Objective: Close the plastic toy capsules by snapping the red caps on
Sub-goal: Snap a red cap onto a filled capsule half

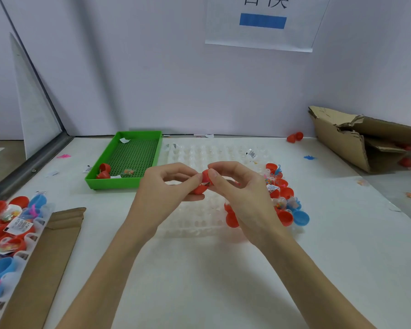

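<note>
Both hands meet above a clear plastic holding tray (pixel 195 219) at the table's middle. My left hand (pixel 166 188) pinches the lower half of a red capsule (pixel 199 189) from the left. My right hand (pixel 235 186) grips the red cap (pixel 206 176) on top of it with thumb and fingers. A bit of printed paper shows in the gap between the two halves. Along the tray's right side lie several more red capsules (pixel 285 217) and a blue one (pixel 301 218).
A green tray (pixel 124 181) with two red capsule pieces stands at the back left. A second tray of red and blue capsules (pixel 7 233) lies on cardboard at the left edge. A torn cardboard box (pixel 342 138) sits at the back right, with stray red capsules (pixel 294 137) nearby.
</note>
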Demonstrator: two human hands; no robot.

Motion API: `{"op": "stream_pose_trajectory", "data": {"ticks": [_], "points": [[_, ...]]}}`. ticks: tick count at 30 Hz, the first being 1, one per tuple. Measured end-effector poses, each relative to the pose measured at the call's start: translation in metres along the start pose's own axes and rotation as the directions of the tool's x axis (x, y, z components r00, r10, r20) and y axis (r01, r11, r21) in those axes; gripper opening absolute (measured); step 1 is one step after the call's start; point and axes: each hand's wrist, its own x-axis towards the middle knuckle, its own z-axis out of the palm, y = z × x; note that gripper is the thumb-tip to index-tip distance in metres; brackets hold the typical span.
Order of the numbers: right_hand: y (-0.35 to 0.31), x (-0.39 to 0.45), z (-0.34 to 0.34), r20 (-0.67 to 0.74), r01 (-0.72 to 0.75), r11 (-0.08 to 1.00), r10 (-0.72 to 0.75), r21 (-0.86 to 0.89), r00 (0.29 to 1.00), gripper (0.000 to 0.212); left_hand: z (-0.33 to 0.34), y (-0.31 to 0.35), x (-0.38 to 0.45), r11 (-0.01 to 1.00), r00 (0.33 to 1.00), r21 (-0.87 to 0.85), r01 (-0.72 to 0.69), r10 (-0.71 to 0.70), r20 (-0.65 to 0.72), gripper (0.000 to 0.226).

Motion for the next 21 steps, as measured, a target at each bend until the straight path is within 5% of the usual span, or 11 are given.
{"op": "stream_pose_trajectory", "data": {"ticks": [6,13,21], "points": [[0.0019,-0.0005,0.0024,0.018,0.001,1.0,-0.001,-0.004,1.0,0.015,-0.0027,-0.0019,0.0014,0.984,0.996,-0.155,0.087,-0.085,0.02,0.003],[0.0037,-0.0019,0.0063,0.021,0.044,0.998,-0.043,-0.041,0.999,0.011,-0.0033,-0.0064,0.0037,0.995,1.0,0.098,-0.011,0.013,-0.011,0.009],[0.0042,0.0005,0.0023,-0.073,0.059,0.995,-0.065,-0.076,0.995,0.014,0.0045,-0.0041,0.0018,0.995,0.996,-0.052,-0.085,0.083,-0.037,0.01]]}}
